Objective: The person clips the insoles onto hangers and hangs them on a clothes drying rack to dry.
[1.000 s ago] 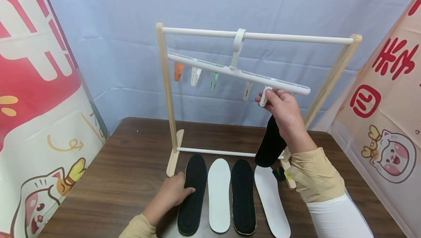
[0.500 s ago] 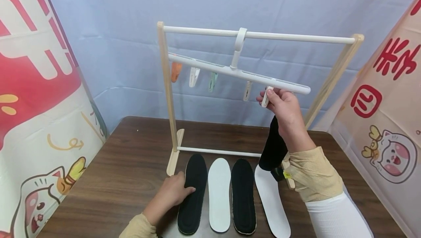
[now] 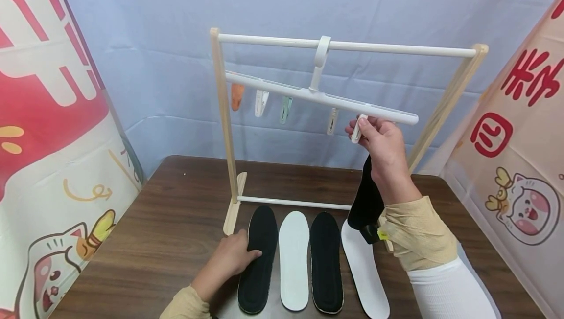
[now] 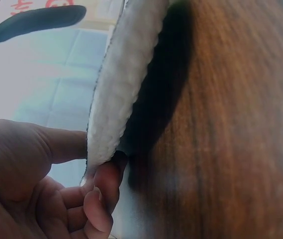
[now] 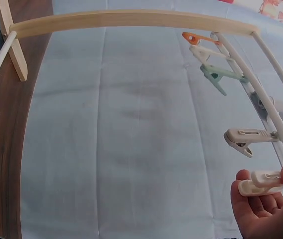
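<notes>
In the head view, my left hand (image 3: 233,258) pinches the edge of the leftmost black insole (image 3: 260,260). The left wrist view shows my thumb on one face and fingers under the insole's white, bumpy underside (image 4: 126,74), its edge raised from the table. My right hand (image 3: 385,145) pinches a white clothespin (image 3: 358,132) near the right part of the white clip hanger (image 3: 291,91), which slants down to the right. Another black insole (image 3: 366,196) hangs below that hand; its upper end is hidden behind the hand and I cannot tell what holds it.
A wooden rack (image 3: 224,113) with a white top bar (image 3: 396,50) carries the hanger by its hook. Orange (image 3: 237,96), white (image 3: 261,102), green (image 3: 285,109) and beige clothespins (image 3: 332,121) hang from it. White (image 3: 294,260), black (image 3: 326,260) and another white insole (image 3: 367,270) lie alongside on the table (image 3: 176,221).
The hanging black insole has swung slightly right. My right hand with the clothespin has shifted a little to the right. My left hand stays in place.
</notes>
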Available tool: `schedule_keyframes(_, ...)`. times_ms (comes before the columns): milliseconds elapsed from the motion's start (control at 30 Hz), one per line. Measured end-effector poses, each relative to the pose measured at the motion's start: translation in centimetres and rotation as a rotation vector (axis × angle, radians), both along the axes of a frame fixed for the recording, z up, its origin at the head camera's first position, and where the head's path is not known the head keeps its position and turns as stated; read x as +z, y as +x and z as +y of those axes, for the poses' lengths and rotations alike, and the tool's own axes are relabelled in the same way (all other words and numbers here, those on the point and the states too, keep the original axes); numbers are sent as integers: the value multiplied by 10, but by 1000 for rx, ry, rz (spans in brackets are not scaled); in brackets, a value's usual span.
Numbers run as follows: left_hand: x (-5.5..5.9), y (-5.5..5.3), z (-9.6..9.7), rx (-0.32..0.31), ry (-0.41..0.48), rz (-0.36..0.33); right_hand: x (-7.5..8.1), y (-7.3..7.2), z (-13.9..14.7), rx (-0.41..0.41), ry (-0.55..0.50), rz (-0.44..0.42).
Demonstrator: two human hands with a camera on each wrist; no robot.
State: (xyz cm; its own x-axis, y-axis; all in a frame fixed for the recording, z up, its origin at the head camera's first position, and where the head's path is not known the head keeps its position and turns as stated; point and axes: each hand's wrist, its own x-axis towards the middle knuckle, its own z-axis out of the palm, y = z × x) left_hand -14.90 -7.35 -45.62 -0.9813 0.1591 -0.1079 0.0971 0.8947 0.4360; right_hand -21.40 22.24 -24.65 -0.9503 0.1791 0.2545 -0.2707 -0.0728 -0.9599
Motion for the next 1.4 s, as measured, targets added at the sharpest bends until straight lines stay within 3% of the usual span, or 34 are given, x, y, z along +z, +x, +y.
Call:
schedule_keyframes(633,1,-1,1,16,8,-19,1,0,-5,-90,-125,27)
schedule_keyframes(1400,5,-1,0,4,65,-29,1,3,-3,-56,-121,19)
